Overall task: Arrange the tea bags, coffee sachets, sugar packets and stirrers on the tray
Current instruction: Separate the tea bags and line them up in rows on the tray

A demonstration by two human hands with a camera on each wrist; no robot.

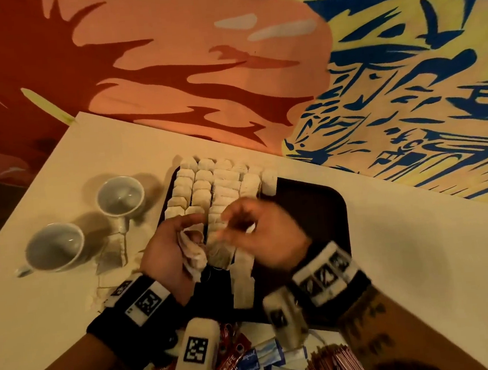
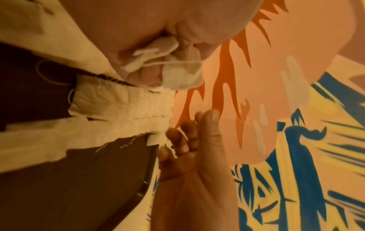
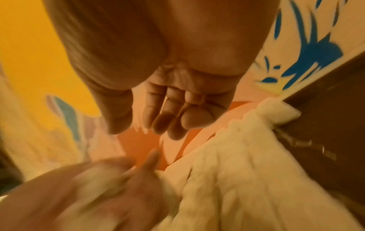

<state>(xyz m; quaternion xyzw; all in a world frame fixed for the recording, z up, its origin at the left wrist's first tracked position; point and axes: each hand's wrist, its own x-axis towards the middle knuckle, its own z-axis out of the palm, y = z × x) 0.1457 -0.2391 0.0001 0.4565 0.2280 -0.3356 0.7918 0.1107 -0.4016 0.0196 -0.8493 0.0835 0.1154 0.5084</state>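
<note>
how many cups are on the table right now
2. One cup stands on the table left of the tray; the other cup sits nearer and further left. Both look empty. None seems hidden.

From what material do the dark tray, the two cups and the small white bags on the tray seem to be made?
Dark rectangular tray: probably plastic, with a smooth matte face and rounded corners. Two pale cups: likely glazed ceramic, since highlights shine inside. Small white tea bags: thin filter paper, crinkled, with thread attached.
</note>
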